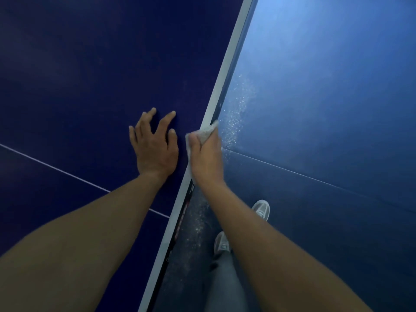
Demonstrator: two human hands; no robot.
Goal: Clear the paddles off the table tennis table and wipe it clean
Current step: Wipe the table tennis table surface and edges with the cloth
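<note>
- Gripping a cloth [208,131], the right hand [206,154] sits at the table's edge [227,64], with its fingers curled round the bunched white fabric and the thumb on top.
- The cloth is pressed on the pale band of that edge. Part of it shows beyond the fingertips, and part trails out under the heel of the hand along the edge.
- The left hand [155,145] lies palm down on the table [67,75], just beside the right hand. Its fingers are straight and spread and hold nothing.
- The table is dark blue and fills the left of the view. A thin white line [56,168] crosses it slantwise and passes under the left forearm toward the edge.
- Right of the edge lies a lighter blue floor [326,86], with a thin seam [304,174] running across it.
- White specks [236,113] show against the floor close beside the edge, near the cloth. More show lower down along the table's side.
- Two grey shoes [261,209] stand on the floor beside the table, by the right forearm, and a grey trouser leg [222,284] shows at the bottom.
</note>
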